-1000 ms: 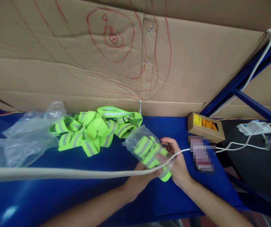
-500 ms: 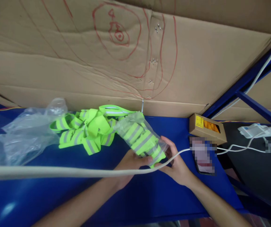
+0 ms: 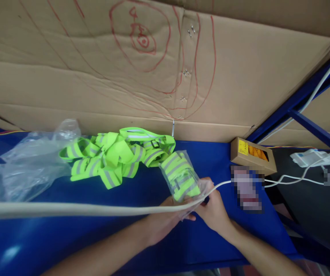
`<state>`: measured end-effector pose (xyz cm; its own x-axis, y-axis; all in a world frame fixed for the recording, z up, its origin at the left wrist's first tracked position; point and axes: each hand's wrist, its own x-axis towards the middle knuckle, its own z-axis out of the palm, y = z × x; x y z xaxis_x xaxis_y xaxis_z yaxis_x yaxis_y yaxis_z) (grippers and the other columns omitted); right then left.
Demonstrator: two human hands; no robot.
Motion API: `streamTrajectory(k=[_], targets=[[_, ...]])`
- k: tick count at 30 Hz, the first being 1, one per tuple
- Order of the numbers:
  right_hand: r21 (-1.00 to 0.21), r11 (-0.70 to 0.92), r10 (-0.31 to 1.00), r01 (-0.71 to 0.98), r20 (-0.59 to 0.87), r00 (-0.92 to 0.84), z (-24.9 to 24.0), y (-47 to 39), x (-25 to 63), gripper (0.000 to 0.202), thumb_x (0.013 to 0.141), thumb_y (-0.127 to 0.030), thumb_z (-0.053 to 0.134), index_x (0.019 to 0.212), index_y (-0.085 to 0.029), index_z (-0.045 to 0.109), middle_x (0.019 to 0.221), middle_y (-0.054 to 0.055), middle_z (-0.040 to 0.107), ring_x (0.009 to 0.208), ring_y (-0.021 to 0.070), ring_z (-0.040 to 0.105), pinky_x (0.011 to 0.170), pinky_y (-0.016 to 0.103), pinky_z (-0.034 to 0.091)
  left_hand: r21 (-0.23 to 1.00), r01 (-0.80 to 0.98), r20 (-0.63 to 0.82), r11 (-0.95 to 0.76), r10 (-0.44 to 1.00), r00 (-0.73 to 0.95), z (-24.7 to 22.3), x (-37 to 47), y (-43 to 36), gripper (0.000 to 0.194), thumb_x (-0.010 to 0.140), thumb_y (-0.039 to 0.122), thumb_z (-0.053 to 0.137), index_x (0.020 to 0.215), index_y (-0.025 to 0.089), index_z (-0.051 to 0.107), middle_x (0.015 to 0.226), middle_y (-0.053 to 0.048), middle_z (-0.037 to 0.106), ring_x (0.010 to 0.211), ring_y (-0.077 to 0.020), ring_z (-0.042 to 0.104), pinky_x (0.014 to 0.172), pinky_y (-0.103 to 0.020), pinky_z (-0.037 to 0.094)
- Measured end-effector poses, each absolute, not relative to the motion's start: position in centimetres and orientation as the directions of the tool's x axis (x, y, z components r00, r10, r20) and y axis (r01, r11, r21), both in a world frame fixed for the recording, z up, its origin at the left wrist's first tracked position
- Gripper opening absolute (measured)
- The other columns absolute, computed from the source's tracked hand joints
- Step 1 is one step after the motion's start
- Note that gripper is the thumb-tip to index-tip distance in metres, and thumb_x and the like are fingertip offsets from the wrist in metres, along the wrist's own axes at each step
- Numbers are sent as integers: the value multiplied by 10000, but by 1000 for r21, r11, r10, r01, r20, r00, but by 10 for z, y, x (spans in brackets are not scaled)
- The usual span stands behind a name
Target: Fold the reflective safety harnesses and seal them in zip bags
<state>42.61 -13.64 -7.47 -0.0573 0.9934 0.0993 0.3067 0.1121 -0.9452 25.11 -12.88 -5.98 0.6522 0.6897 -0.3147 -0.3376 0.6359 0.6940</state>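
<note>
A clear plastic bag [image 3: 171, 186] holds a folded neon-yellow reflective strap [image 3: 179, 165] with grey stripes. Its loose end lies toward me, between my two hands. My right hand [image 3: 215, 211] pinches that loose plastic at the right, fingers curled. Under the near end of the bag, my left hand [image 3: 165, 224] grips from the left, its fingers partly hidden by the plastic and a white cable. Just beyond and left of the bag lies a tangled heap of the same kind of reflective straps [image 3: 115, 151], with a black buckle showing.
The white cable [image 3: 96, 210] crosses in front of my hands to a blurred phone [image 3: 247, 189] on the blue table [image 3: 119, 237]. Crumpled clear plastic bags [image 3: 35, 168] lie left. A small cardboard box [image 3: 252, 155] stands right, before a cardboard wall [image 3: 96, 88] with red drawing.
The bagged strap has turned and its filled end now points away from me. My hands have shifted to the loose end, with the right hand now pinching it.
</note>
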Motion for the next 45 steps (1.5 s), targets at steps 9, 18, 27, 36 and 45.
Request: streamTrajectory(k=[9, 18, 27, 36, 45], targets=[[-898, 244, 947, 366, 139, -290, -39, -115, 474, 866, 837, -317, 796, 1556, -347, 314, 1443, 101, 521, 1170, 227, 623, 971, 405, 561, 738, -161, -526, 655, 709, 469, -52, 240, -112, 340, 726, 421, 840, 778, 135, 664, 650, 23, 472, 572, -83, 410, 504, -202, 305], [-776, 506, 863, 376, 456, -219, -44, -120, 470, 124, 896, -215, 734, 970, -291, 797, 872, 44, 771, 826, 217, 720, 769, 371, 604, 971, -38, -183, 236, 837, 515, -41, 209, -96, 742, 891, 796, 397, 623, 154, 653, 588, -57, 544, 564, -154, 490, 564, -280, 366], [-964, -148, 968, -222, -95, -231, -43, -132, 466, 316, 697, -499, 884, 784, -223, 759, 681, 15, 692, 392, 106, 537, 344, 236, 445, 968, -56, 247, -246, 872, 423, -31, 201, -107, 628, 851, 378, 778, 1422, 270, 539, 1392, -119, 578, 1300, -282, 533, 1121, -379, 408], [-915, -231, 968, -330, -182, -172, -33, -118, 459, 376, 726, -449, 887, 971, -196, 756, 700, -4, 661, 505, 78, 561, 460, 188, 481, 967, -256, 47, 11, 974, 220, -35, 214, -96, 238, 840, 365, 790, 810, 160, 673, 767, -4, 617, 657, -92, 543, 570, -174, 455], [-976, -206, 972, -72, -195, -129, -48, -110, 457, 349, 837, -496, 785, 862, -157, 705, 642, 4, 655, 564, 101, 583, 538, 218, 481, 989, -40, -126, 144, 944, 304, -34, 212, -86, 405, 774, 493, 809, 948, 147, 692, 817, -13, 636, 704, -107, 532, 621, -189, 422]])
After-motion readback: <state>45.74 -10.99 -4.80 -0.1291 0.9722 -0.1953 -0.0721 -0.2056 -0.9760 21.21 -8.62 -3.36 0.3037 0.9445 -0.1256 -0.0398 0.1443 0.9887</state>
